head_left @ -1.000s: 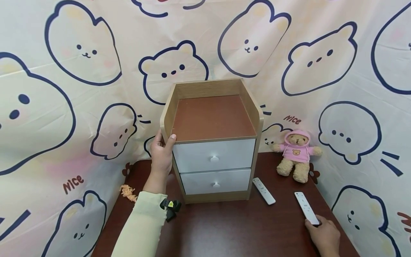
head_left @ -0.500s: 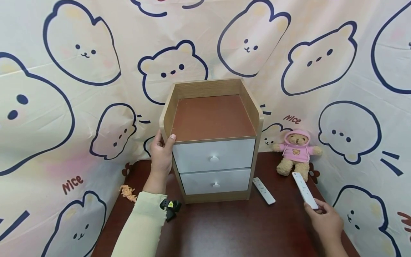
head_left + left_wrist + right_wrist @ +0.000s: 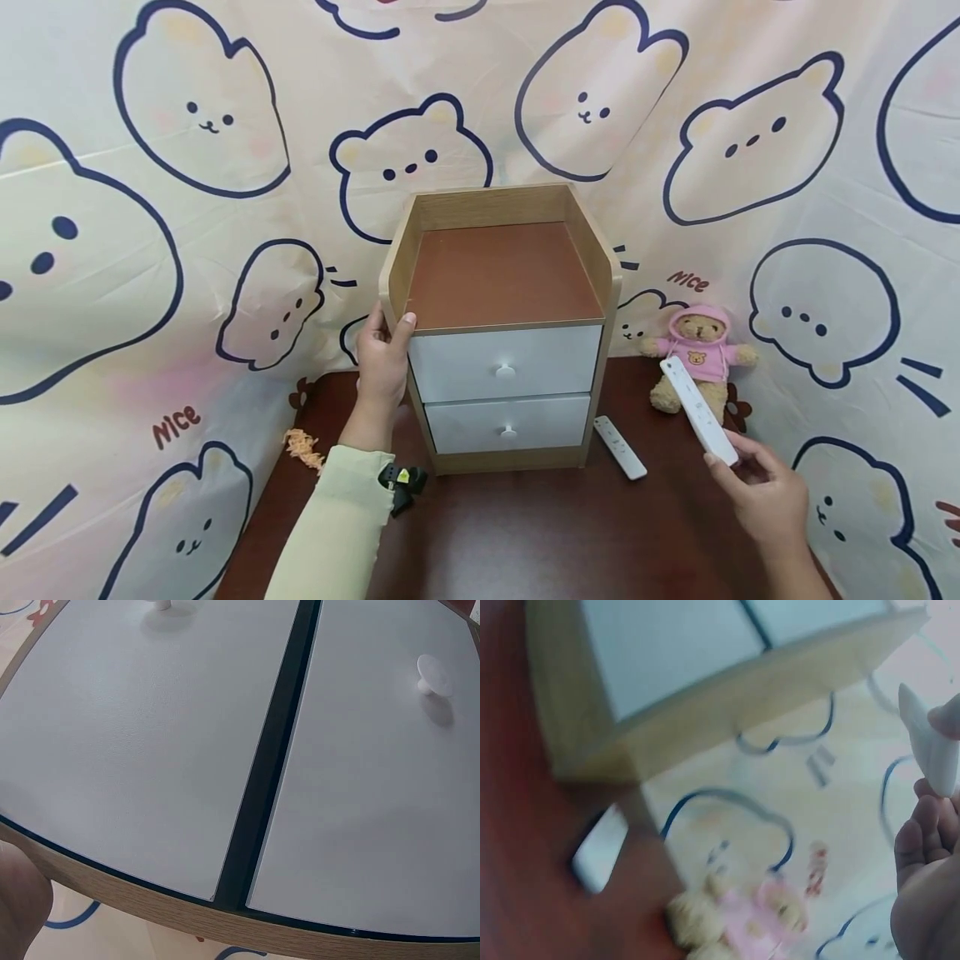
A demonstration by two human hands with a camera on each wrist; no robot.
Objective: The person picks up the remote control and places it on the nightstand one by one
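Observation:
A small wooden cabinet [image 3: 495, 279] with a brown top and two white drawers stands on the table. Its left side panel is held near the front top corner by my left hand [image 3: 384, 367], thumb on the front edge. Both drawer fronts [image 3: 150, 742] look closed in the left wrist view, with round white knobs. My right hand [image 3: 767, 496] pinches the lower end of a white remote control [image 3: 697, 410] between thumb and fingers, raised above the table with its far end pointing up and left. Part of the teddy bear is hidden behind this remote.
A second white remote control [image 3: 620, 448] lies beside the cabinet's right side. At the back right sits a teddy bear [image 3: 697, 350] in a pink hoodie. An orange crinkly bundle [image 3: 303, 448] lies at the table's left edge. Patterned cloth [image 3: 570, 100] hangs behind everything.
My right hand has raised the remote control from near the table, moving it up and slightly left until it overlaps the bear. The left hand keeps its grip on the cabinet.

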